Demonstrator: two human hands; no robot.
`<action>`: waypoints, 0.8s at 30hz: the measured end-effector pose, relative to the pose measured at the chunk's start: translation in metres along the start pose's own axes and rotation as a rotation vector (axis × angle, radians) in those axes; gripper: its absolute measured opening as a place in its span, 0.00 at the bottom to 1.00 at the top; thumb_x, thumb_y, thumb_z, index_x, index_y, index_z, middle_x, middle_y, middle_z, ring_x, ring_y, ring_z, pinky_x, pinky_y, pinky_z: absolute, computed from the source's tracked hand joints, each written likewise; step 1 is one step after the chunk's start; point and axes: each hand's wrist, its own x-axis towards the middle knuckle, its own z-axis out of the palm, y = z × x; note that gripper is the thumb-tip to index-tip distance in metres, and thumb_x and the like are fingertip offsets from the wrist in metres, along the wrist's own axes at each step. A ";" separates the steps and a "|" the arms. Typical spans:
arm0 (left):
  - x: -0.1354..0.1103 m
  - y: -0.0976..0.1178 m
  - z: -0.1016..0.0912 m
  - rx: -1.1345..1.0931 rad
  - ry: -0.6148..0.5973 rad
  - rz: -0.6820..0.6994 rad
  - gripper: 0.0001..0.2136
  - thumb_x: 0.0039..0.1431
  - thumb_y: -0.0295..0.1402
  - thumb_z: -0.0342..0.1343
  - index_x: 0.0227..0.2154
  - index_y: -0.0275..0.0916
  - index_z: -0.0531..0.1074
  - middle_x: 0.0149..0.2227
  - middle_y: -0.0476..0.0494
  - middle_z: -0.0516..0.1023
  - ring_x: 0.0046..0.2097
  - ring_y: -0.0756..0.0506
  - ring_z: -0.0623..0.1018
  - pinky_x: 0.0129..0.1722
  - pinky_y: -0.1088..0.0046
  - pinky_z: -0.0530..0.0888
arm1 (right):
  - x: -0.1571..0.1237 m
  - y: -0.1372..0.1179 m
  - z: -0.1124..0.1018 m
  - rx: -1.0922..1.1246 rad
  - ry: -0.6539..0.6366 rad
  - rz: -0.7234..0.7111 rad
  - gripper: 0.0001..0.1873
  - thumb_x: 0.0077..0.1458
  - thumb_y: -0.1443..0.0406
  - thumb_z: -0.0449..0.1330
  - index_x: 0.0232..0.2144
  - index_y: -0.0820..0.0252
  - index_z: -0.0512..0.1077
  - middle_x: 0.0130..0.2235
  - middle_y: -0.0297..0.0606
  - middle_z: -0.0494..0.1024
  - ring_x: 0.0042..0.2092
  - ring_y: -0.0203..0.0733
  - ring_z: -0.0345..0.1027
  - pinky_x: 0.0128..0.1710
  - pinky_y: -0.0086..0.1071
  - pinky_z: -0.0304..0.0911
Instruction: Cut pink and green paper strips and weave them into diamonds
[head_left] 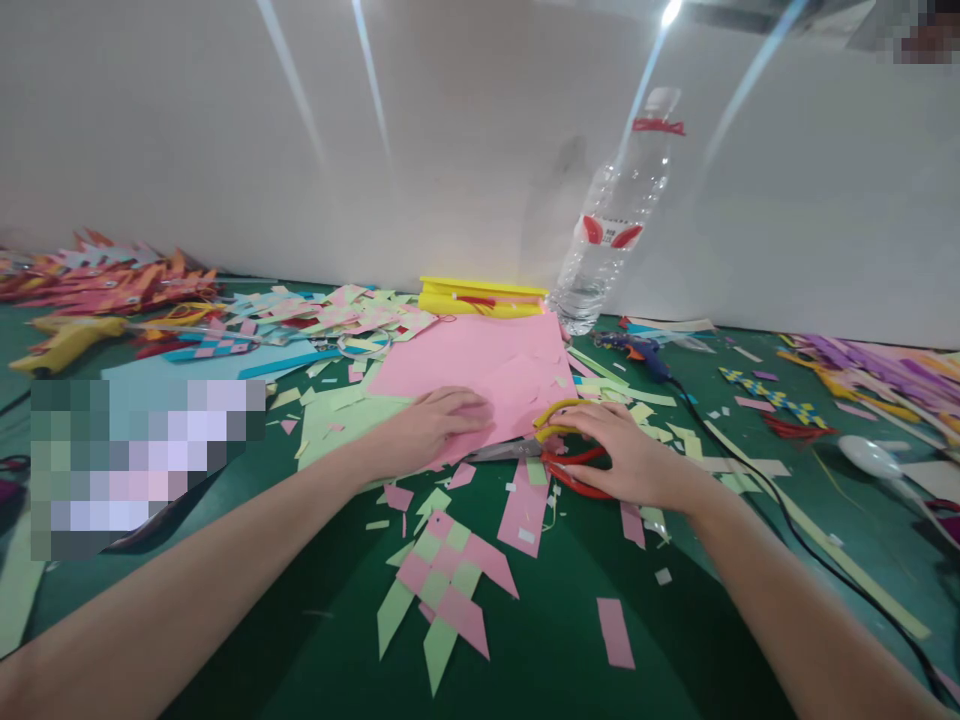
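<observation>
My left hand (441, 422) lies over the lower left part of a pink sheet of paper (472, 350), its fingers stretched toward the right. Under that sheet, to the left, a pale green sheet (330, 425) shows. My right hand (611, 445) grips a pair of scissors (534, 446) with one yellow and one red handle loop. Their blades point left along the pink sheet's near edge; I cannot tell whether the tips touch it. Nearer me lies a woven pink and green paper fish shape (446, 580), with pointed strip ends.
Behind the sheets are a yellow roll (480, 300) and a leaning plastic bottle (619, 215). A blue glue gun (637, 352) trails a black cable on the right; a yellow one (71, 343) lies left. Paper scraps surround a white spoon (870, 457) and pink strip (616, 632).
</observation>
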 end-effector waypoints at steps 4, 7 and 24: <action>0.000 -0.001 0.001 0.006 0.001 0.003 0.21 0.65 0.23 0.38 0.57 0.47 0.62 0.62 0.50 0.59 0.62 0.47 0.56 0.60 0.65 0.55 | 0.003 -0.009 0.002 0.030 -0.009 0.000 0.19 0.54 0.56 0.55 0.49 0.50 0.67 0.55 0.37 0.68 0.58 0.50 0.57 0.58 0.49 0.49; 0.001 -0.001 0.002 0.002 0.013 0.009 0.20 0.66 0.25 0.38 0.56 0.48 0.62 0.61 0.50 0.59 0.62 0.47 0.56 0.60 0.65 0.55 | 0.004 -0.010 0.003 0.048 -0.032 -0.005 0.19 0.55 0.56 0.55 0.49 0.48 0.67 0.56 0.35 0.67 0.59 0.49 0.55 0.58 0.48 0.48; 0.002 -0.001 0.001 -0.006 0.024 0.018 0.19 0.65 0.24 0.40 0.55 0.46 0.64 0.61 0.48 0.60 0.61 0.47 0.58 0.60 0.65 0.56 | 0.004 -0.018 0.006 0.061 -0.019 -0.027 0.20 0.53 0.56 0.56 0.49 0.50 0.67 0.54 0.37 0.69 0.58 0.49 0.57 0.58 0.47 0.50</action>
